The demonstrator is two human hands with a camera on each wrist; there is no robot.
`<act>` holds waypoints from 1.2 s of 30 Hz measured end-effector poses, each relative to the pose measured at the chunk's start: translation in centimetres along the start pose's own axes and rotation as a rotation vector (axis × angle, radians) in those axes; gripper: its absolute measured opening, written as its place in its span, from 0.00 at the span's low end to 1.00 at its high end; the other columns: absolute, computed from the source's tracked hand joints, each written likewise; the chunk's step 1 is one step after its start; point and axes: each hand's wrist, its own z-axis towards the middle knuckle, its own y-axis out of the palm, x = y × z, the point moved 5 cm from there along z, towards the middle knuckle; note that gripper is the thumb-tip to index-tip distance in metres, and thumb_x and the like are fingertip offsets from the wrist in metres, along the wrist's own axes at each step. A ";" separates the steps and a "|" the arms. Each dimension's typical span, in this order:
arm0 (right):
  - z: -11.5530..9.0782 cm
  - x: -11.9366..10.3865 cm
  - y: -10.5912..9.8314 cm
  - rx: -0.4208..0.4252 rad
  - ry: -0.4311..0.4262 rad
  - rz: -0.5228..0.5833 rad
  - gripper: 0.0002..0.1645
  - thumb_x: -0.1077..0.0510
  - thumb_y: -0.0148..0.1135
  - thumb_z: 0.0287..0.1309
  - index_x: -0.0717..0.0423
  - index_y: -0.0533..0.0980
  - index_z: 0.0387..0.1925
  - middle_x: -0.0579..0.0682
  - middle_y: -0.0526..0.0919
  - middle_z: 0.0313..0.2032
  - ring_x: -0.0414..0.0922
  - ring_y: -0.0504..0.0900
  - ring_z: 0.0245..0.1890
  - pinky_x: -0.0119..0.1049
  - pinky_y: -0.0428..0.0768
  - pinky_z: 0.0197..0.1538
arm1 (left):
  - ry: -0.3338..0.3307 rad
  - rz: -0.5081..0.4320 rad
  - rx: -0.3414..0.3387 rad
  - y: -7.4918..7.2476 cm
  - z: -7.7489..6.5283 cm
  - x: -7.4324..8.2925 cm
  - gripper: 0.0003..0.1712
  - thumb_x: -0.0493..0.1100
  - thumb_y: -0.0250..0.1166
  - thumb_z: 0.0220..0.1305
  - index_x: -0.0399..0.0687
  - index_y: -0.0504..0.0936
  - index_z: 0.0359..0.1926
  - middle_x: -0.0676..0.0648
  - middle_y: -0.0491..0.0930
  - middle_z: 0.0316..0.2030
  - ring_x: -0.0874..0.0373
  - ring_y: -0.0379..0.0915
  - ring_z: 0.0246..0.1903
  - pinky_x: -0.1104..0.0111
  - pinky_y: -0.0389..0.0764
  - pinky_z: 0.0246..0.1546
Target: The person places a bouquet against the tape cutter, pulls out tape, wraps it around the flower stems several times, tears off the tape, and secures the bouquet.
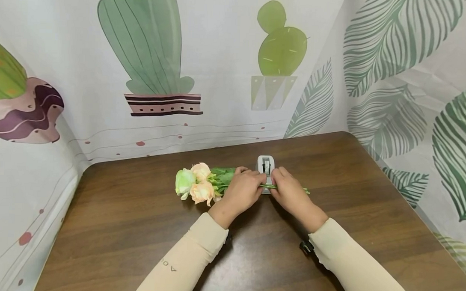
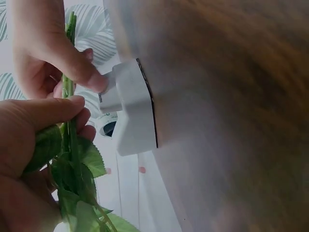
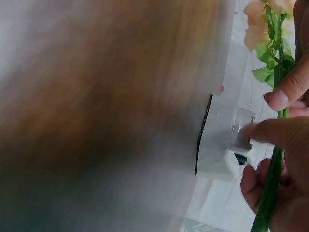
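Observation:
A bunch of flowers (image 1: 202,191) with peach and pale green blooms lies across the table, its stems pointing right. My left hand (image 1: 244,189) grips its green stems (image 2: 71,145) below the leaves, thumb over them. Just right of it, my right hand (image 1: 293,194) has its fingers curled about the stems' lower part. The right thumb reaches out and touches the front end of a white tape dispenser (image 3: 217,140). That dispenser stands on the table behind the stems, a tape roll (image 1: 266,166) in it. Whether the right hand also has tape is hidden.
Under the hands is a dark brown wooden table (image 1: 137,228). A white cloth (image 1: 220,55) printed with cacti and leaves hangs behind the table's far edge and along its sides. Black straps (image 1: 306,247) show at the cuffs.

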 end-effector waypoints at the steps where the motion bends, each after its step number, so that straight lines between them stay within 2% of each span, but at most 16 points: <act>1: -0.1 0.0 0.0 -0.001 -0.001 0.008 0.17 0.66 0.72 0.54 0.58 0.68 0.33 0.51 0.71 0.32 0.45 0.70 0.30 0.38 0.74 0.34 | -0.003 -0.002 -0.002 0.0 -0.1 0.0 0.12 0.41 0.71 0.62 0.55 0.74 0.30 0.56 0.80 0.29 0.56 0.80 0.34 0.55 0.72 0.59; 5: -0.6 -0.1 -0.2 -0.006 -0.013 0.082 0.16 0.62 0.72 0.57 0.59 0.70 0.38 0.51 0.74 0.35 0.44 0.73 0.33 0.38 0.76 0.37 | -0.017 -0.009 -0.013 0.1 -0.3 -0.2 0.11 0.40 0.71 0.62 0.54 0.75 0.31 0.56 0.81 0.29 0.55 0.80 0.35 0.55 0.72 0.58; 11: -1.1 -0.3 -0.4 -0.015 0.026 0.179 0.09 0.61 0.66 0.63 0.57 0.73 0.39 0.49 0.77 0.36 0.44 0.76 0.36 0.41 0.78 0.42 | -0.025 -0.003 0.010 0.3 -0.5 -0.2 0.11 0.40 0.69 0.63 0.54 0.74 0.29 0.55 0.79 0.28 0.55 0.79 0.34 0.55 0.72 0.57; 17: -1.0 -0.4 -0.5 0.003 0.028 0.187 0.08 0.62 0.66 0.63 0.57 0.72 0.37 0.49 0.77 0.35 0.44 0.75 0.35 0.40 0.78 0.41 | -0.048 -0.032 0.004 0.6 -0.7 -0.3 0.07 0.39 0.68 0.63 0.54 0.77 0.32 0.55 0.80 0.30 0.56 0.78 0.35 0.54 0.72 0.58; 22: -0.9 -0.2 -0.3 -0.009 0.043 0.188 0.10 0.62 0.67 0.62 0.57 0.72 0.37 0.50 0.76 0.35 0.46 0.76 0.34 0.39 0.77 0.39 | -0.077 -0.066 -0.058 1.0 -0.8 -0.4 0.03 0.41 0.66 0.63 0.54 0.81 0.38 0.55 0.82 0.33 0.56 0.79 0.37 0.53 0.71 0.60; 26: -0.9 -0.1 -0.2 -0.031 0.084 0.189 0.10 0.61 0.67 0.62 0.57 0.72 0.37 0.51 0.76 0.34 0.46 0.75 0.33 0.38 0.75 0.38 | -0.092 -0.082 -0.082 1.1 -0.9 -0.5 0.05 0.41 0.67 0.64 0.54 0.85 0.41 0.55 0.86 0.38 0.56 0.81 0.41 0.53 0.71 0.62; 31: -0.9 0.2 0.0 -0.057 0.153 0.167 0.11 0.58 0.68 0.61 0.56 0.72 0.36 0.52 0.79 0.32 0.43 0.74 0.30 0.36 0.74 0.35 | -0.091 -0.090 -0.080 1.2 -0.9 -0.5 0.04 0.40 0.68 0.62 0.53 0.85 0.38 0.55 0.88 0.36 0.56 0.82 0.40 0.54 0.72 0.60; 36: -0.7 0.5 0.2 -0.079 0.192 0.170 0.13 0.57 0.68 0.61 0.57 0.72 0.37 0.52 0.81 0.32 0.43 0.77 0.31 0.37 0.76 0.36 | -0.085 -0.096 -0.074 1.2 -0.9 -0.5 0.03 0.39 0.70 0.61 0.53 0.85 0.36 0.56 0.88 0.34 0.56 0.83 0.38 0.55 0.72 0.58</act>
